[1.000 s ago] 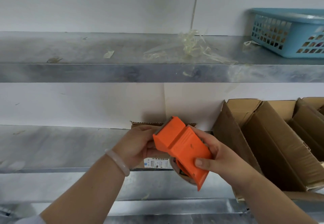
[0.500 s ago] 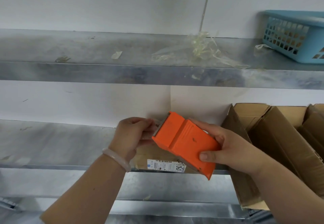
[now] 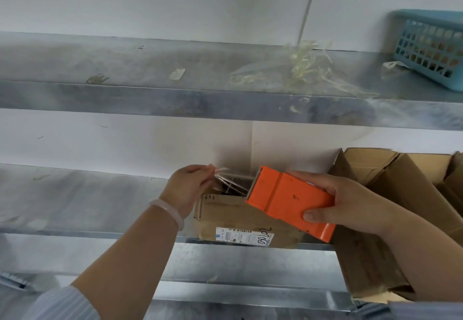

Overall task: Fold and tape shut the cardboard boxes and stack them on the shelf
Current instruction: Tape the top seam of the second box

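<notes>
Your left hand now pinches a strip of tape, drawn out leftward from the orange tape dispenser gripped in your right hand, whose mouth it touched a moment ago. The box lies on the shelf beneath, apparently ready for sealing.

The grey metal shelves are showing a dull, mottled galvanised finish with a soft sheen along the front edges. The orange plastic tape dispenser is looking smooth and half-matt. The thin strip of clear tape is shining glossy, and so are the crumpled clear tape scraps. The small brown cardboard box is looking matt and slightly rough, carrying a smooth white paper label. The blue plastic lattice basket is looking smooth. The pale ring bracelet is gleaming, polished and milky.
</notes>
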`<state>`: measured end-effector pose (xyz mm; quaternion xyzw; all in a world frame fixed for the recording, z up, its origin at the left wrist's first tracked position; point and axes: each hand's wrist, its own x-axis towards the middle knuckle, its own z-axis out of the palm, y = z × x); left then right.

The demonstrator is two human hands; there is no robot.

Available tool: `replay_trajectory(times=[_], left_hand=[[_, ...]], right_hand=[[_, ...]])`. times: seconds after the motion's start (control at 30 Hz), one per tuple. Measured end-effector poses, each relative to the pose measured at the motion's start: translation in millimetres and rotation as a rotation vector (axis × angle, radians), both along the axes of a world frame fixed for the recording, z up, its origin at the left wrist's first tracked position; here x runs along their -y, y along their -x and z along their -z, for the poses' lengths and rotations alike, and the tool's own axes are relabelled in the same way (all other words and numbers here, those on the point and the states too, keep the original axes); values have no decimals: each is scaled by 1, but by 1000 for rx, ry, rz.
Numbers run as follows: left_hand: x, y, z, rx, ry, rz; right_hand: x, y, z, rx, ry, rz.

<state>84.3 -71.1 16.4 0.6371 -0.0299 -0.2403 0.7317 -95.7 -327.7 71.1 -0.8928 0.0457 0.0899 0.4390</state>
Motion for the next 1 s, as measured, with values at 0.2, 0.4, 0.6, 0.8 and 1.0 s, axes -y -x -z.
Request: replay_trajectory(times=[0.2, 0.4, 0.6, 0.8, 1.0], left_hand=[[-1, -10, 3, 82, -332, 108], [2, -13, 4, 157, -523, 142], [3, -18, -2, -57, -392, 178], [0, -13, 13, -141, -257, 95], [1, -4, 25, -166, -161, 29]], right_hand=[[0, -5, 12, -12, 61, -12], [0, -7, 16, -3, 87, -1], [1, -9, 19, -5, 67, 5], [0, -12, 20, -35, 92, 1], [1, -15, 20, -50, 96, -13]])
